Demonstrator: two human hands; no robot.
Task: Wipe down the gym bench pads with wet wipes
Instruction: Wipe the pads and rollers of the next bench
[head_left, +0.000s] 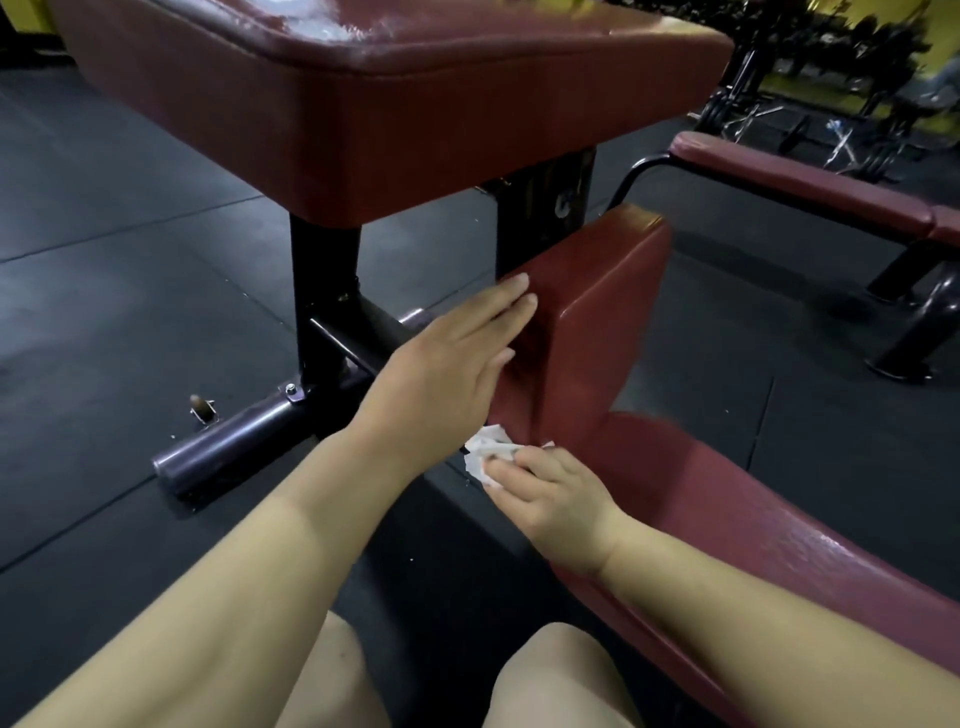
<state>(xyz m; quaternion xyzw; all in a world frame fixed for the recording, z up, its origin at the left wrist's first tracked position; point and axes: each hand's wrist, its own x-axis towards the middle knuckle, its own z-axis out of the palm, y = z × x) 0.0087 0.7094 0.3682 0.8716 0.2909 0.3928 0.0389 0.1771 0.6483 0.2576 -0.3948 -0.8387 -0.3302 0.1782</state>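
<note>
Glossy red pad (587, 322), crumpled white wipe (485, 453) at its lower edge. On the pad the left hand (441, 374) lies flat, fingers pressed together; right hand (548, 496) fingers pinch the wipe.

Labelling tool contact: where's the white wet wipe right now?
Head view, lower centre: the white wet wipe is pinched in the right hand at the base of the upright maroon vinyl pad, just below the flat left hand.

We record dark red bench pads (587, 322), a white wet wipe (485, 452), a black frame (322, 301), and dark grey floor (119, 249).
</note>
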